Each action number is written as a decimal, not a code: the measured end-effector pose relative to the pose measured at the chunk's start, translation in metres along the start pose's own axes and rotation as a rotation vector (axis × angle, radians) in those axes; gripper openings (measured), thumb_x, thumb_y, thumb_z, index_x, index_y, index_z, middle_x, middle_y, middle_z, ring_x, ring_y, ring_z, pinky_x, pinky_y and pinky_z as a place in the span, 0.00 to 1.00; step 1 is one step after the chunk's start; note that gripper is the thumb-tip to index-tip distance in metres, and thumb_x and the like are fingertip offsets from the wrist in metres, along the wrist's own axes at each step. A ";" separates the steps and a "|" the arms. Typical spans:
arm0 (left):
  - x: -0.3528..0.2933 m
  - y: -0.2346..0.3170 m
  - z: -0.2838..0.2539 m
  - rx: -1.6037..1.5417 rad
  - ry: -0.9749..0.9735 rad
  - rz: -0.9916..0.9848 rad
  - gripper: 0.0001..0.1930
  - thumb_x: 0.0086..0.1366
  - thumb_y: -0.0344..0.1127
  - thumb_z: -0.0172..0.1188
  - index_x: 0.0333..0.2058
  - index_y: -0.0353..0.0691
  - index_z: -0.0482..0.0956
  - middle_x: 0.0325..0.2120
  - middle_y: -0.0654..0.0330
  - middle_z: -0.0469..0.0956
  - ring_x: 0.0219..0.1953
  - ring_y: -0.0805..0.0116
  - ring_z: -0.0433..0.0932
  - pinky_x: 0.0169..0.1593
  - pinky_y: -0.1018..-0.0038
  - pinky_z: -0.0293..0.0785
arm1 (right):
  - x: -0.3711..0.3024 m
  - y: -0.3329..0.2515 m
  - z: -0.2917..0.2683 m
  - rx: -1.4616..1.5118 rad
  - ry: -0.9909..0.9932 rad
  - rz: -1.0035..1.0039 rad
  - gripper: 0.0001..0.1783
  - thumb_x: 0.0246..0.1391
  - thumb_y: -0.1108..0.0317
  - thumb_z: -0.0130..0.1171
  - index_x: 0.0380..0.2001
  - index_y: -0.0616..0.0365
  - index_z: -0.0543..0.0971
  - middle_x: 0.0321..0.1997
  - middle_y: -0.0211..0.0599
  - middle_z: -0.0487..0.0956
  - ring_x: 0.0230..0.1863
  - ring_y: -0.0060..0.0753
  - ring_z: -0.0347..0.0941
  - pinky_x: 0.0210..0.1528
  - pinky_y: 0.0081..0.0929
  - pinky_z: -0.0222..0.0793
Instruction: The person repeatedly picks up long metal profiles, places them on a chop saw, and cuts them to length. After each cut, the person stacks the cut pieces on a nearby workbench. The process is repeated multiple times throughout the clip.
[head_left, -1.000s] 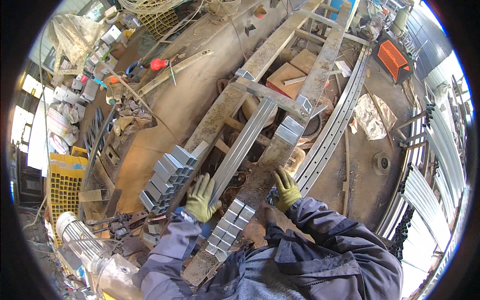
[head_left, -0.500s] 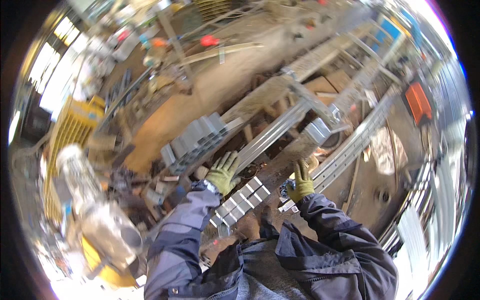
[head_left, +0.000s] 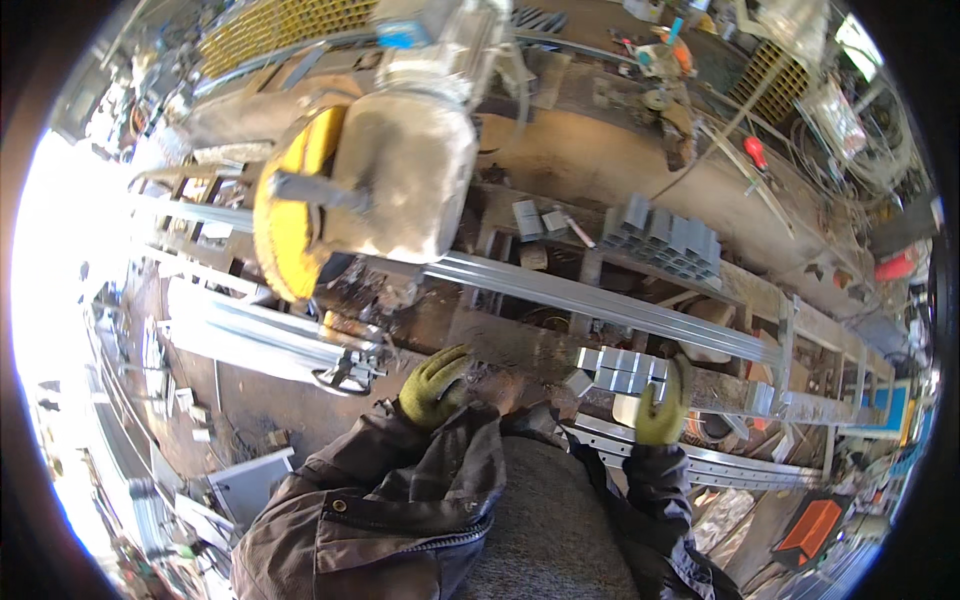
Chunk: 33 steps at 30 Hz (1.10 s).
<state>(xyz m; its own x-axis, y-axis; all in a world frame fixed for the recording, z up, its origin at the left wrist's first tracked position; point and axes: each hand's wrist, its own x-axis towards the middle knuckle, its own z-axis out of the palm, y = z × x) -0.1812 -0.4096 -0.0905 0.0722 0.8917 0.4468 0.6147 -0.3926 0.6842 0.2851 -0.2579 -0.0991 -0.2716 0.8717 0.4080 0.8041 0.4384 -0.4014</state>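
Note:
My left hand [head_left: 436,388], in a yellow-green work glove, hangs above the floor at the near edge of the bench with its fingers stretched out and nothing in them. My right hand [head_left: 662,405], gloved alike, is at the right end of a double row of short cut metal pieces [head_left: 622,372]. Its fingers point away from me, apart from the thumb; whether they touch the pieces I cannot tell. Beyond the row lie long metal profiles [head_left: 600,312], running left under a cutting machine with a yellow guard [head_left: 292,205] and a grey, dusty body [head_left: 402,180].
A stack of short square tubes [head_left: 668,238] stands behind the profiles. Small cut pieces [head_left: 540,220] lie left of it. Bundled long profiles [head_left: 260,325] are at the left, perforated rails [head_left: 720,462] near right. An orange-and-black box [head_left: 808,530] sits at the lower right.
My view has turned left, bringing the cutting machine to the upper middle. My left hand has come away from the long profiles; my right hand is now beside the row of short pieces.

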 end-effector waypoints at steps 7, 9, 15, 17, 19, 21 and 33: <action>-0.130 -0.020 -0.087 0.140 0.185 -0.182 0.27 0.71 0.18 0.62 0.68 0.29 0.82 0.70 0.35 0.83 0.68 0.32 0.86 0.69 0.48 0.84 | 0.084 -0.186 0.169 0.205 -0.242 -0.368 0.39 0.71 0.58 0.72 0.79 0.62 0.77 0.86 0.65 0.73 0.86 0.74 0.69 0.87 0.67 0.65; -0.159 -0.027 -0.106 0.161 0.296 -0.225 0.24 0.72 0.22 0.66 0.66 0.30 0.84 0.67 0.34 0.85 0.67 0.32 0.87 0.71 0.47 0.84 | 0.100 -0.204 0.215 0.125 -0.287 -0.365 0.46 0.73 0.50 0.71 0.85 0.58 0.70 0.90 0.63 0.67 0.89 0.71 0.63 0.89 0.66 0.60; -0.241 -0.082 -0.148 0.458 0.742 -0.503 0.23 0.89 0.36 0.56 0.74 0.29 0.80 0.73 0.36 0.81 0.76 0.38 0.81 0.80 0.51 0.74 | 0.107 -0.195 0.262 -0.263 -0.508 -0.263 0.58 0.74 0.31 0.65 0.93 0.51 0.58 0.99 0.53 0.52 0.97 0.63 0.47 0.95 0.64 0.46; -0.268 -0.120 -0.156 0.412 0.829 -0.681 0.25 0.91 0.40 0.56 0.75 0.29 0.79 0.74 0.36 0.80 0.79 0.38 0.78 0.82 0.53 0.70 | 0.105 -0.193 0.261 -0.228 -0.462 -0.306 0.58 0.74 0.31 0.65 0.93 0.51 0.57 0.99 0.52 0.52 0.97 0.62 0.47 0.95 0.63 0.46; -0.297 -0.167 -0.160 0.421 0.857 -0.785 0.26 0.91 0.43 0.57 0.75 0.30 0.79 0.74 0.36 0.81 0.78 0.40 0.79 0.82 0.54 0.70 | 0.106 -0.193 0.259 -0.237 -0.467 -0.297 0.58 0.75 0.31 0.65 0.93 0.51 0.57 0.99 0.52 0.52 0.97 0.61 0.47 0.95 0.62 0.46; -0.319 -0.217 -0.147 0.182 0.905 -1.017 0.29 0.91 0.53 0.56 0.71 0.32 0.84 0.64 0.41 0.89 0.69 0.46 0.86 0.76 0.58 0.77 | 0.108 -0.196 0.258 -0.216 -0.466 -0.300 0.59 0.75 0.30 0.64 0.94 0.50 0.56 0.99 0.52 0.52 0.97 0.62 0.46 0.95 0.63 0.45; -0.241 -0.113 -0.139 0.570 0.222 -0.401 0.19 0.70 0.40 0.75 0.55 0.38 0.86 0.51 0.44 0.87 0.56 0.39 0.86 0.62 0.43 0.81 | 0.107 -0.194 0.260 -0.246 -0.492 -0.270 0.58 0.74 0.31 0.65 0.93 0.51 0.59 0.98 0.51 0.54 0.97 0.63 0.47 0.95 0.63 0.44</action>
<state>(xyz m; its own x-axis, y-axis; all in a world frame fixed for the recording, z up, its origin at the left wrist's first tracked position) -0.3771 -0.6116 -0.1956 -0.3679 0.8520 0.3726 0.8782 0.1866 0.4404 -0.0373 -0.1930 -0.1914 -0.6482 0.7612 0.0194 0.7552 0.6459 -0.1118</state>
